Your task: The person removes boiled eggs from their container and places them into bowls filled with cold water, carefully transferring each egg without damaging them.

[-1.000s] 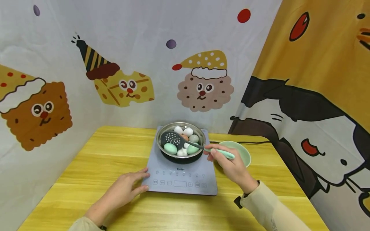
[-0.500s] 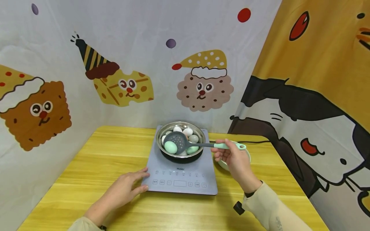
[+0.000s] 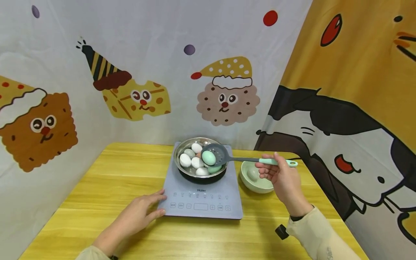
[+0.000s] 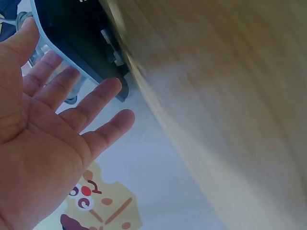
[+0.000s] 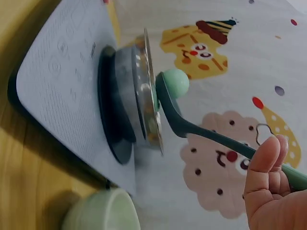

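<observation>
Clamped the grip of the right hand [image 3: 286, 180] on the spoon [image 3: 243, 159], having carried the green egg [image 3: 208, 158] in it to above the right of the pot [image 5: 125, 79], so nearer the bowl [image 3: 256, 186]. Rested the left hand [image 3: 138, 213], fingers apart, against the cooker [image 3: 227, 186], front-left of the pot.

Slotted spoon [image 3: 247, 159]: grey head, mint handle angled up to the right, head over right side of steel pot [image 3: 183, 147]. Pale green egg [image 3: 208, 158] sits in it. Lilac-grey cooker [image 3: 201, 198] under pot.
</observation>
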Demonstrator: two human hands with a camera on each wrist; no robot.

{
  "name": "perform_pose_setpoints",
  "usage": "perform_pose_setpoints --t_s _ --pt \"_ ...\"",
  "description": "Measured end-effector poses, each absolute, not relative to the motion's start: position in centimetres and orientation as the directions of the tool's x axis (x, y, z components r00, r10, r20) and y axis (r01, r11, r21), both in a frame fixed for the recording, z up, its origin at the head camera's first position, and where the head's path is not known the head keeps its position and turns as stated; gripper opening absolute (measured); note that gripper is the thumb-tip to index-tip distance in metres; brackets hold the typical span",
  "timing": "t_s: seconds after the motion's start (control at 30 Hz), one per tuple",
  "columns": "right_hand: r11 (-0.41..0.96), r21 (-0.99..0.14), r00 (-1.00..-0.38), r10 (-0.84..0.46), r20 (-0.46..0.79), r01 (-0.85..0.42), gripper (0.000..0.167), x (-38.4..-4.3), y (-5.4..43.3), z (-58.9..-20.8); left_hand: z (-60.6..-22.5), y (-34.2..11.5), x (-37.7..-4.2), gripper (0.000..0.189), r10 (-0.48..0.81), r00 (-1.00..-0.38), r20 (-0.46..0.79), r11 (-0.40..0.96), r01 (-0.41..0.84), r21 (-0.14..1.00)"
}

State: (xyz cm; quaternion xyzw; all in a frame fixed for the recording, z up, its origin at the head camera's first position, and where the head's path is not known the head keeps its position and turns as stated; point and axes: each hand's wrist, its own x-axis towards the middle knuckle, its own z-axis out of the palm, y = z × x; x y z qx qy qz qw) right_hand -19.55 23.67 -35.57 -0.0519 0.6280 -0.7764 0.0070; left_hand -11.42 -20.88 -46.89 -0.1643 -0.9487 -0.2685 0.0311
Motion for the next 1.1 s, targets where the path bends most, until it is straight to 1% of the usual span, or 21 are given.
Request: perform_pose_setpoints --t_s 0.2,0.37,0.5,0.73,0.83,0.97,1.1 --pt "-0.203 -0.976 -0.992 -0.081 0.101 -0.083 0.041 -19.0 26.0 -35.1 -47.1 -20.7 -11.5 0.051 0.294 -0.944 0.15 0.804 0.33 0.495" --pt "-0.197 -0.973 -0.99 -0.044 0.131 -0.12 0.042 -18.1 28.0 -35.0 -47.0 -20.6 -11.5 0.051 0.289 -0.946 0.148 0.805 0.324 0.498" --pt "-0.158 -0.978 -0.991 0.014 0.135 -0.135 0.043 -17.3 30.1 -35.3 -46.9 -20.6 -11.5 0.051 0.292 -0.945 0.149 0.802 0.326 0.5" --pt "-0.209 -0.971 -0.982 0.171 0.078 -0.113 0.041 -16.5 33.8 -36.6 -47.0 -20.7 -11.4 0.051 0.285 -0.947 0.144 0.806 0.319 0.499" --pt "-0.202 -0.974 -0.968 0.244 0.053 -0.104 0.038 -16.3 34.8 -37.1 -47.0 -20.7 -11.4 0.051 0.281 -0.949 0.141 0.808 0.313 0.5" --pt "-0.157 -0.982 -0.947 0.318 0.047 -0.101 0.036 -16.1 35.4 -37.9 -47.0 -20.7 -11.3 0.05 0.28 -0.949 0.144 0.81 0.314 0.496" --pt "-0.024 -0.994 -0.919 0.383 0.091 -0.108 0.039 -16.0 35.3 -38.6 -46.9 -20.6 -11.3 0.05 0.281 -0.948 0.146 0.809 0.317 0.495"
